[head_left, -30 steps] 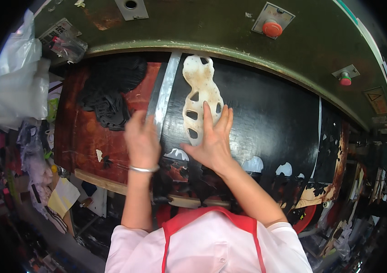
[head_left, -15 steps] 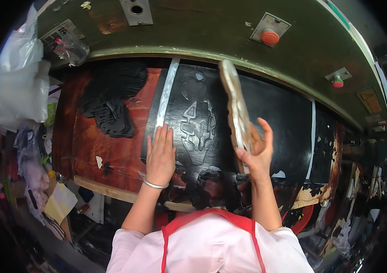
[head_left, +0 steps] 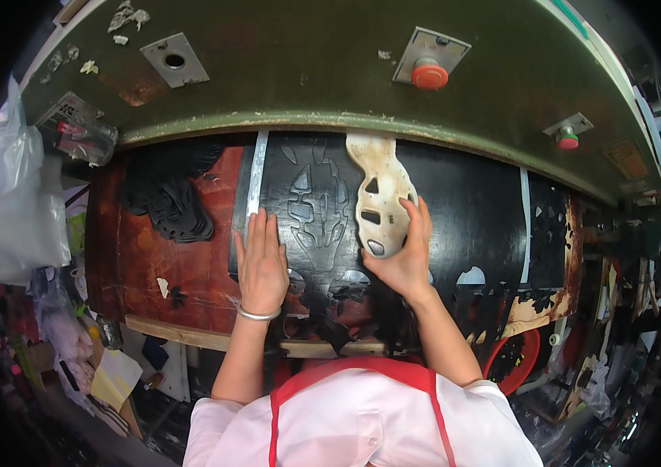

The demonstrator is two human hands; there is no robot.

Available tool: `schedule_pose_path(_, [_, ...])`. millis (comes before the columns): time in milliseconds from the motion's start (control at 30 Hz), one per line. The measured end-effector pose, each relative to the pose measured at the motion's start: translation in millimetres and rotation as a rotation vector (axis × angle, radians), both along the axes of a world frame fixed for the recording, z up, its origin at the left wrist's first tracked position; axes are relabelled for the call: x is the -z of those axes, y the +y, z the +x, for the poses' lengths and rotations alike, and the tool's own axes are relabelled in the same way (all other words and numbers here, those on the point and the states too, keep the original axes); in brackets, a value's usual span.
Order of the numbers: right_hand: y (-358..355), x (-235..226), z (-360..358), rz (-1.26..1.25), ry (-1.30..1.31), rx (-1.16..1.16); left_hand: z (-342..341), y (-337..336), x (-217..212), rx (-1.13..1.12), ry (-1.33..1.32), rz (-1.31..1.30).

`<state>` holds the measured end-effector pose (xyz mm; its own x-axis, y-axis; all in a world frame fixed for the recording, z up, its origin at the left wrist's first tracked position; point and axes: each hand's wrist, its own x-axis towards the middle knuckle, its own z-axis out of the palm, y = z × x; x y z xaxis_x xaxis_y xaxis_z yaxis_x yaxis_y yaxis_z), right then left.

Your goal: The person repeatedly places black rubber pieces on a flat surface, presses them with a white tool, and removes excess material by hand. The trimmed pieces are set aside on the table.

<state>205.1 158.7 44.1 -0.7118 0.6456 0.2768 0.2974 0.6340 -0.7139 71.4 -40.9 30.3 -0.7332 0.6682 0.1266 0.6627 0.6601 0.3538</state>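
A cream, sole-shaped cutting die [head_left: 381, 191] with several cut-out holes lies flat, or nearly so, over the black sheet [head_left: 462, 202]. My right hand [head_left: 404, 253] grips its near end, thumb on the left side and fingers on the right. My left hand [head_left: 262, 265] rests flat with fingers stretched forward, at the left part of the black sheet near a pale strip [head_left: 256, 175]. Between the hands, a sole-shaped pattern of cut lines [head_left: 317, 206] shows in the sheet. Whether the die's underside touches the sheet is hidden.
Dark cut pieces [head_left: 171, 194] are piled on the reddish board [head_left: 198, 272] to the left. Beyond stands a green machine beam [head_left: 307, 70] with a red button [head_left: 429, 75] and a smaller button [head_left: 567, 139]. Ragged black scraps [head_left: 330, 319] hang at the near edge. A red basin [head_left: 521, 362] stands below.
The die has gone from standing tilted on edge to lying face up, shifted left beside the cut pattern. My left hand stays flat. The view has shifted a little.
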Motion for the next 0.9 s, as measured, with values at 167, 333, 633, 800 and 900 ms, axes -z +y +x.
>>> schedule_pose_path(167, [41,4,-59,0.054,-0.019,-0.018,-46,37,14,-0.038,0.067,-0.034])
schedule_pose_path(333, [78,-8,-45,-0.085,-0.031,-0.027,-98,62,10,0.040,-0.036,0.087])
schedule_pose_path(633, [251,-71,-11,0.380,0.188,0.640,-51,18,21,-0.487,-0.269,0.048])
schedule_pose_path(800, [251,-53,-8,0.432,0.220,0.611,-68,35,42,-0.448,0.032,0.254])
schedule_pose_path(900, [256,-44,16,0.468,0.143,0.532,-73,36,38,-0.460,0.004,0.205])
